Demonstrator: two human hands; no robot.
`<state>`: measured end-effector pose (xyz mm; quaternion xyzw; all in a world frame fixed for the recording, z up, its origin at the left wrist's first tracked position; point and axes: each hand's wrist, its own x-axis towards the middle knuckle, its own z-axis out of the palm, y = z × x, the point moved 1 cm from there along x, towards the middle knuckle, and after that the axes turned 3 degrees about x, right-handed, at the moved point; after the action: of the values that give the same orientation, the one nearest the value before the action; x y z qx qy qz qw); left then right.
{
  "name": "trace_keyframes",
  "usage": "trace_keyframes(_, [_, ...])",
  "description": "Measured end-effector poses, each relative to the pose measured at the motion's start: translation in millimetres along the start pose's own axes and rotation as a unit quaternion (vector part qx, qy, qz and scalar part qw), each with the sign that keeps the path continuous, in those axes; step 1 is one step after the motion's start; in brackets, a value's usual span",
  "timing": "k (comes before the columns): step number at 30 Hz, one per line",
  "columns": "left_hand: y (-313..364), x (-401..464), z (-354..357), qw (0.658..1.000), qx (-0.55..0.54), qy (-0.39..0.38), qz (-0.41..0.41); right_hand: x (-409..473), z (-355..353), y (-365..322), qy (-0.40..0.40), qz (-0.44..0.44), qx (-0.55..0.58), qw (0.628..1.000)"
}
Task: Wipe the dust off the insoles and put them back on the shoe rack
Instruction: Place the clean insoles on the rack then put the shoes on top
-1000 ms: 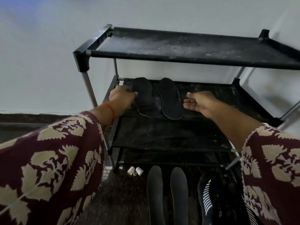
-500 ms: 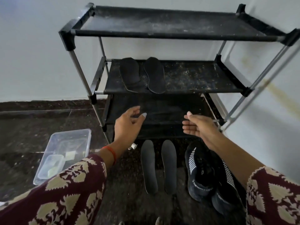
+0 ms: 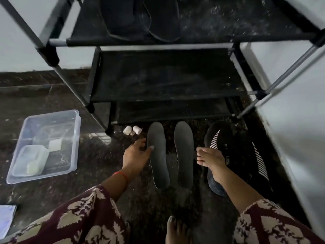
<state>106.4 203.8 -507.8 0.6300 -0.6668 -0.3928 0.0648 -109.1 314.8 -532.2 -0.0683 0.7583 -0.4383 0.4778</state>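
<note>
Two dark grey insoles lie side by side on the floor in front of the black shoe rack (image 3: pixel 158 45): a left insole (image 3: pixel 158 161) and a right insole (image 3: pixel 184 154). My left hand (image 3: pixel 136 154) is at the left insole's left edge, its fingers relaxed and its fingertips touching the edge. Just right of the right insole hovers my right hand (image 3: pixel 211 158), fingers loosely bent and holding nothing. Two more black insoles (image 3: pixel 140 20) lie on the rack's dusty middle shelf, at its left.
A pair of black sneakers with white stripes (image 3: pixel 237 155) stands right of the insoles, against the wall. A clear plastic tub (image 3: pixel 73 138) holding a lid and sponges sits on the floor at left. Two small white rolls (image 3: pixel 132 129) lie by the rack's foot. My bare foot (image 3: pixel 175 229) is below.
Both hands have left the middle shelf and dropped to the floor insoles. The view has tilted down, so the rack's top shelf is out of sight.
</note>
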Motion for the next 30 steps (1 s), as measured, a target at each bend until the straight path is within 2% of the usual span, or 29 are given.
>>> trace_keyframes(3, [-17,15,25,0.998,0.018,-0.042,-0.042,20,9,17,0.033,0.0,-0.038,0.999])
trace_keyframes(7, [-37,37,56,0.983,0.043,-0.101,-0.144,43,22,34,0.075,0.002,-0.117,0.99])
trace_keyframes(10, [-40,43,71,0.981,0.032,-0.077,-0.173,50,31,38,0.109,-0.021,-0.211,0.971])
trace_keyframes(12, [-39,44,77,0.981,0.008,-0.058,-0.186,52,34,38,0.13,-0.028,-0.222,0.966])
trace_keyframes(17, [-42,50,80,0.968,-0.1,-0.06,-0.222,58,32,40,0.117,0.002,-0.17,0.978])
trace_keyframes(22, [-39,49,75,0.929,-0.255,-0.115,-0.242,54,28,33,0.067,0.067,-0.032,0.995])
trace_keyframes(30, [7,16,36,0.909,-0.289,-0.216,-0.211,17,0,-7,0.01,0.062,0.031,0.998])
